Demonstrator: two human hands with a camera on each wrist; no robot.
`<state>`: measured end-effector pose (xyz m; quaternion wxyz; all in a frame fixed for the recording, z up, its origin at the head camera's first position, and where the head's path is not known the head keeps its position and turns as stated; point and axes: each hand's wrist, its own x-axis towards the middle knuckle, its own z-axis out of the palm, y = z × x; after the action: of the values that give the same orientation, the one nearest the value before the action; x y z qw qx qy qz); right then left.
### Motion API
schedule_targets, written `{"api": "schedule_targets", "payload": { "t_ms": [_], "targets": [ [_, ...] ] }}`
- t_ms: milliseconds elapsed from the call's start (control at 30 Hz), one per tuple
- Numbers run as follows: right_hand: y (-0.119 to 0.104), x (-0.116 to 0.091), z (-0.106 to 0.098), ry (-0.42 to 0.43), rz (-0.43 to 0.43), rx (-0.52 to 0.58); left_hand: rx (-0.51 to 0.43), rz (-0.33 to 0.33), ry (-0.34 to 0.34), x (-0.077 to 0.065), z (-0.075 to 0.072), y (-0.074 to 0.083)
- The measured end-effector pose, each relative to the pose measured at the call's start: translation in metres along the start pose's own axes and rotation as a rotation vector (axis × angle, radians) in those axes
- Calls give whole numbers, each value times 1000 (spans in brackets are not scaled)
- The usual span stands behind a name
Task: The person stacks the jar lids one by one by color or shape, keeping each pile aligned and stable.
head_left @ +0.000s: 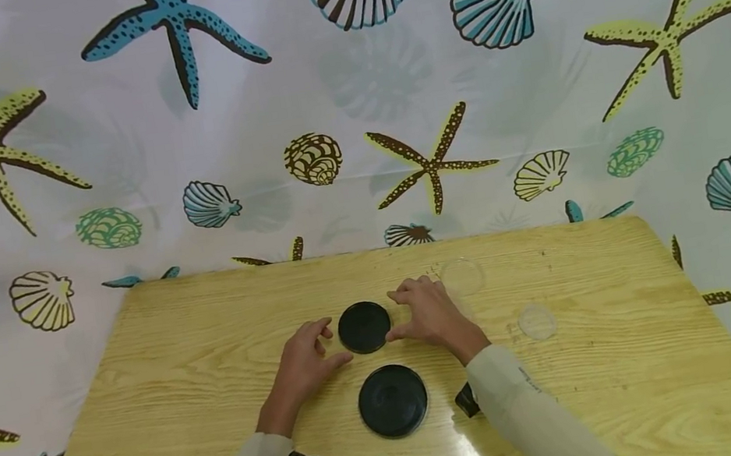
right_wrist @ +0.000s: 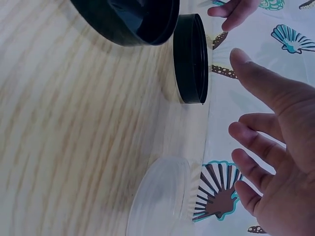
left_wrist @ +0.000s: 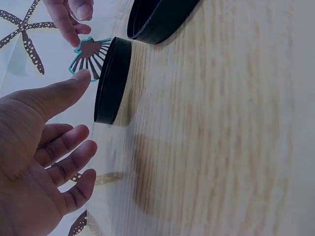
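Two shallow, round black dishes with low upright walls sit on the wooden table, the smaller dish (head_left: 364, 327) behind the larger dish (head_left: 393, 401). My left hand (head_left: 305, 359) is held at the left of the smaller dish, fingers loosely bent and thumb toward its near rim. On the other side, my right hand (head_left: 424, 312) has its thumb tip right by the rim. In the left wrist view the left palm (left_wrist: 29, 167) holds nothing, with the smaller dish (left_wrist: 113, 81) past the thumb. The right wrist view shows the right fingers (right_wrist: 256, 167) spread apart, nothing between them.
Two clear round plastic lids lie right of the dishes, one lid (head_left: 462, 276) behind the right hand and another lid (head_left: 537, 321) farther right. The wooden table (head_left: 175, 327) ends at a hanging cloth (head_left: 334, 209) printed with shells and starfish.
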<state>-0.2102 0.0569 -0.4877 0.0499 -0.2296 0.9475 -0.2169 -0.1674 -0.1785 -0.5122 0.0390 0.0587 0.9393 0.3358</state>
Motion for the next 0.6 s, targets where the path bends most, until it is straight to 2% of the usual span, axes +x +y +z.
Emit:
{"api": "schedule_targets", "payload": {
  "t_ms": [600],
  "targets": [
    [-5,5,10,-44,13,-96,-8,-10,-25,6,6,-2]
  ]
}}
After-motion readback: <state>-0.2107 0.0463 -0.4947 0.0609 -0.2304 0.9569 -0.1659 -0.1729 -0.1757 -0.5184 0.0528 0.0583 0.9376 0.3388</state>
